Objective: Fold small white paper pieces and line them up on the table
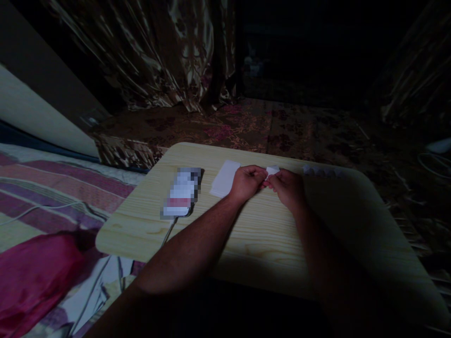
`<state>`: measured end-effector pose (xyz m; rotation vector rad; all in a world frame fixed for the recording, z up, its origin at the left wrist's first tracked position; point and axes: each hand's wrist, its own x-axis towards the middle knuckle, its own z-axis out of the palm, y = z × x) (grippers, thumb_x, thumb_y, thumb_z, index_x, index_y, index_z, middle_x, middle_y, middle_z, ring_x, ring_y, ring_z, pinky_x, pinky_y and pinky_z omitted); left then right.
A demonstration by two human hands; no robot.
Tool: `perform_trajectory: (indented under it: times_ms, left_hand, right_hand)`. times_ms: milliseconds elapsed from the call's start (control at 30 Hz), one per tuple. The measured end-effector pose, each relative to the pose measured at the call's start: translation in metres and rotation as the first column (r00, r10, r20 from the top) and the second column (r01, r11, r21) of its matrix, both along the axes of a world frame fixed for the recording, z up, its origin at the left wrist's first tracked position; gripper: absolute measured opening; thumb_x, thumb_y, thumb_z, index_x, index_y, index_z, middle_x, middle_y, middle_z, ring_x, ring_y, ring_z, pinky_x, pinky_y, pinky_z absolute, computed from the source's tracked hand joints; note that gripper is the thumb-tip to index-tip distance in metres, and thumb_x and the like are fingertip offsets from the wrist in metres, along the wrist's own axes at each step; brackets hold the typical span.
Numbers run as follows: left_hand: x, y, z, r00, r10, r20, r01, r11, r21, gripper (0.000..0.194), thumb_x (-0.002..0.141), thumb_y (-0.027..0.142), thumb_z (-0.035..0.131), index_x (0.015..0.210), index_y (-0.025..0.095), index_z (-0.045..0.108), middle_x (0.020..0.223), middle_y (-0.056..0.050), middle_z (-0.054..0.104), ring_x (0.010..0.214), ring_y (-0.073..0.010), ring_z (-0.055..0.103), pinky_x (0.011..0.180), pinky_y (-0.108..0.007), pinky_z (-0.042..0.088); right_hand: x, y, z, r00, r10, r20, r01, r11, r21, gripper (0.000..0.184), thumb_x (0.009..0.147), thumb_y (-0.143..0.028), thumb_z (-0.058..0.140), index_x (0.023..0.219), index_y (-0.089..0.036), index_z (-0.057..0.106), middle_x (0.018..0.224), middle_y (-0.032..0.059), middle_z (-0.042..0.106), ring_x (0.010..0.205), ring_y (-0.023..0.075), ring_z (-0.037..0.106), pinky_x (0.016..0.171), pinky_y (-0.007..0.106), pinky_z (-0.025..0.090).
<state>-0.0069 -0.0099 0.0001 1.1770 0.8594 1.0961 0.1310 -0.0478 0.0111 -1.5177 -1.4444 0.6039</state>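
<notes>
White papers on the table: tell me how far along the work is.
Apparently done: the row of small white pieces near the far edge of the table, on the right. In hand: one folded paper between left hand and right hand. Seemingly left: the flat white sheets; I cannot tell how many.

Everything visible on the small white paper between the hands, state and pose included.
The paper is small, white and matte, with angular edges that look folded. The fingers of the left hand and right hand pinch it from either side and hide its lower part, so its full shape can't be told. It sits over the far half of the table, between the white stack and the row of small white pieces.
</notes>
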Motion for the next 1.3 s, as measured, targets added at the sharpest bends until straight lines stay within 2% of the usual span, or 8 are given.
perform_trajectory:
  times_ms: [267, 500, 700, 933, 1067, 1300]
  left_hand:
    - [0.0, 0.001, -0.004, 1.0, -0.01, -0.006, 0.01, 1.0, 0.028, 0.025, 0.072, 0.036, 0.072, 0.078, 0.012, 0.068, 0.063, -0.004, 0.07, 0.056, -0.0144, 0.066, 0.053, -0.024, 0.052]
    - [-0.001, 0.001, -0.002, 1.0, -0.01, 0.005, 0.01, 1.0, 0.001, 0.027, 0.069, 0.038, 0.074, 0.079, 0.013, 0.068, 0.065, -0.004, 0.07, 0.058, -0.0149, 0.067, 0.054, -0.025, 0.052]
    - [-0.001, 0.0, 0.0, 0.999, 0.003, 0.042, -0.004, 1.0, 0.008, 0.025, 0.068, 0.035, 0.076, 0.077, 0.013, 0.068, 0.066, -0.004, 0.07, 0.058, -0.014, 0.066, 0.055, -0.024, 0.052]
    - [-0.001, 0.002, -0.002, 0.999, -0.012, 0.051, 0.009, 0.999, 0.048, 0.024, 0.069, 0.034, 0.075, 0.077, 0.012, 0.068, 0.065, -0.004, 0.069, 0.055, -0.0122, 0.062, 0.053, -0.023, 0.049]
    - [-0.001, 0.003, -0.005, 1.0, -0.004, 0.015, 0.003, 0.995, 0.099, 0.025, 0.072, 0.036, 0.072, 0.077, 0.012, 0.068, 0.063, -0.004, 0.068, 0.053, -0.0107, 0.059, 0.052, -0.022, 0.046]
    - [-0.003, 0.001, -0.008, 0.984, 0.097, -0.148, -0.059, 0.968, 0.242, 0.025, 0.078, 0.039, 0.065, 0.079, 0.014, 0.068, 0.065, -0.003, 0.067, 0.057, -0.0107, 0.057, 0.055, -0.022, 0.044]
  right_hand:
    - [0.002, 0.003, -0.005, 1.0, -0.021, -0.019, 0.021, 1.0, -0.002, 0.02, 0.078, -0.037, 0.059, 0.072, -0.019, 0.065, 0.065, 0.0031, 0.071, 0.057, 0.0159, 0.064, 0.052, 0.024, 0.046]
    - [0.003, 0.002, -0.002, 0.996, 0.025, -0.083, -0.026, 0.999, -0.019, 0.023, 0.078, -0.039, 0.061, 0.074, -0.018, 0.069, 0.065, 0.0029, 0.071, 0.051, 0.0138, 0.06, 0.048, 0.023, 0.043]
    - [0.006, 0.005, -0.004, 0.988, 0.072, -0.139, -0.076, 0.997, -0.027, 0.02, 0.076, -0.037, 0.063, 0.074, -0.018, 0.069, 0.066, 0.0032, 0.071, 0.053, 0.0146, 0.061, 0.049, 0.023, 0.046]
    - [0.005, 0.004, -0.002, 0.989, 0.078, -0.126, -0.082, 0.996, -0.029, 0.022, 0.076, -0.035, 0.061, 0.079, -0.016, 0.071, 0.068, 0.004, 0.072, 0.054, 0.0141, 0.062, 0.051, 0.023, 0.047]
    - [0.005, 0.004, -0.005, 0.993, 0.062, -0.099, -0.066, 0.997, -0.038, 0.021, 0.077, -0.035, 0.06, 0.079, -0.017, 0.071, 0.069, 0.0043, 0.072, 0.056, 0.0152, 0.063, 0.051, 0.024, 0.048]
    - [0.004, 0.004, -0.012, 1.0, 0.028, 0.001, -0.028, 1.0, -0.01, 0.027, 0.079, -0.043, 0.06, 0.081, -0.018, 0.07, 0.065, 0.0023, 0.07, 0.057, 0.0157, 0.062, 0.051, 0.024, 0.045]
